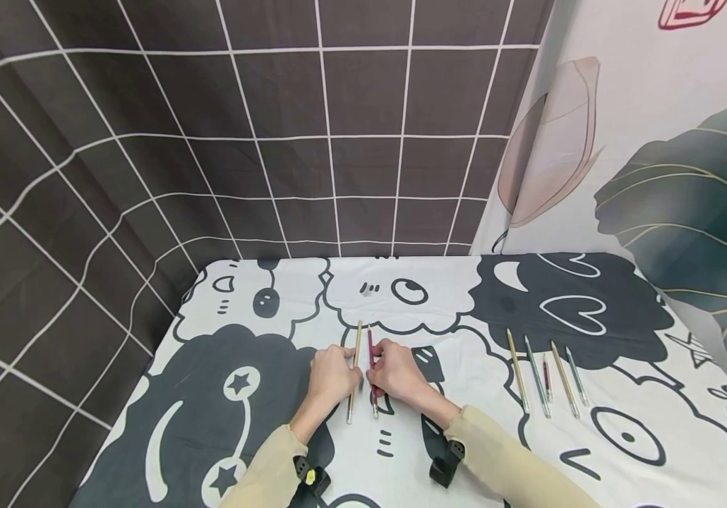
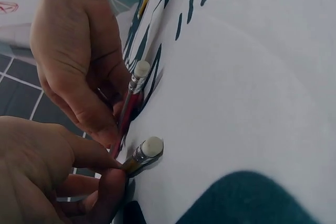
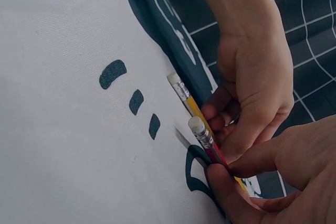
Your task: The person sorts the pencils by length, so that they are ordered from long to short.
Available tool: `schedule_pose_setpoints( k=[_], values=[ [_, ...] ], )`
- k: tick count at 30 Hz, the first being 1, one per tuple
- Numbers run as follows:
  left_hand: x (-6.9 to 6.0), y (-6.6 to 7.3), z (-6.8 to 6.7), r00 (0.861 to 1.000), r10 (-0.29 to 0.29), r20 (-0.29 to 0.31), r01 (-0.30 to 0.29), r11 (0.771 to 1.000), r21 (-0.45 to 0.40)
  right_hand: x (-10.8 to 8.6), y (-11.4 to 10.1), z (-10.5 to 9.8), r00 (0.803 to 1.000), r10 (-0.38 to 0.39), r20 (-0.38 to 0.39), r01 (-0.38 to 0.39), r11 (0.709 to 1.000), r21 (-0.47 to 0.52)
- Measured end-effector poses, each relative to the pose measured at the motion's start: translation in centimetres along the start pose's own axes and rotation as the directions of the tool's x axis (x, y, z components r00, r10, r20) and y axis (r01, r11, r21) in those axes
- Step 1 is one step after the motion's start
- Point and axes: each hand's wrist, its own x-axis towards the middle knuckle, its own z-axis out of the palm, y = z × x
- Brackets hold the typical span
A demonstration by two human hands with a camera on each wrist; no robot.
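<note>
Side by side in the middle of the cloth, two pencils lie with their eraser ends toward me. My left hand [image 1: 329, 376] pinches the yellow pencil [image 1: 358, 346] between thumb and fingers. The red pencil [image 1: 371, 346] is pinched by my right hand [image 1: 398, 370], a small gap to the right of the yellow one. In the left wrist view the white eraser of the yellow pencil [image 2: 145, 149] sticks out past my fingertips. From the right wrist, the red pencil [image 3: 207, 140] shows its metal band and white eraser. My fingers hide the middle of both pencils.
To the right lie several more pencils in a loose row: a yellow one [image 1: 518, 370], a pale green one [image 1: 538, 377], a short red one [image 1: 547, 377], another yellow one [image 1: 565, 379] and a second green one [image 1: 576, 375]. A cartoon-printed cloth [image 1: 440, 296] covers the table; a dark grid curtain [image 1: 363, 162] hangs behind.
</note>
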Motion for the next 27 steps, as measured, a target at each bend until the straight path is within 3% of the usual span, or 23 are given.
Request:
schedule_pose_setpoints(
  k=[10, 27],
  values=[
    [0.12, -0.17, -0.14, 1.0, 0.021, 0.022, -0.021, 1.0, -0.005, 0.12, -0.3, 0.07, 1.0, -0.024, -0.003, 0.024, 0.999, -0.036],
    [0.06, -0.29, -0.23, 0.996, -0.024, 0.081, 0.031, 0.996, -0.081, 0.07, -0.38, 0.26, 1.0, -0.016, 0.001, 0.016, 1.0, -0.008]
  ],
)
